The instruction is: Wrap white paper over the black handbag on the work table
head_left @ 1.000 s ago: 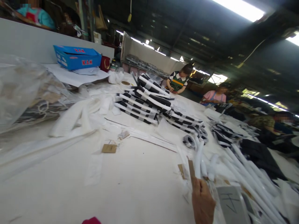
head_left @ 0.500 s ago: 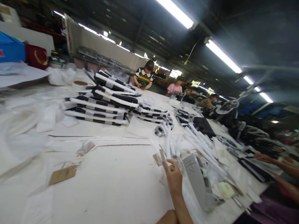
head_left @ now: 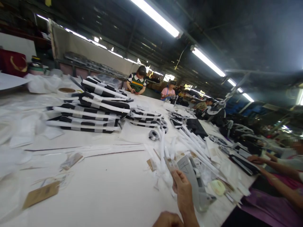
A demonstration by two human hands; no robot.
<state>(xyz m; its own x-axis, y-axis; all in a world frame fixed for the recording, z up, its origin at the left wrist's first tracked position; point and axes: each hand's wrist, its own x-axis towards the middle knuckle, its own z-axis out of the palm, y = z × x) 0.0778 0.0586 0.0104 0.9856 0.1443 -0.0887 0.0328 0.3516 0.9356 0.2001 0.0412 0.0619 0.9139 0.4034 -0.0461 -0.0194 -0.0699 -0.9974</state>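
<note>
My right hand (head_left: 182,184) reaches over the white table, its fingers pinched on a narrow brownish strip (head_left: 168,164) that looks like a card tag. Just right of it stands a grey tape dispenser (head_left: 193,179) with marker writing on its side. Beyond the fingers lie white tubes (head_left: 162,148) and a small brown card (head_left: 151,164). At the bottom edge, my left hand (head_left: 168,219) is only partly in view; its fingers are hidden.
Black-and-white wrapped bundles (head_left: 87,116) are stacked at the back left. A brown tag (head_left: 42,194) with strings lies front left. A yellowish roll (head_left: 217,187) sits right of the dispenser. A co-worker's hands (head_left: 257,160) handle dark material at right; other people sit farther back.
The view has swung right, so the table's things sit farther left. My right hand has come closer to the dispenser, its fingers now closed together on the strip.
</note>
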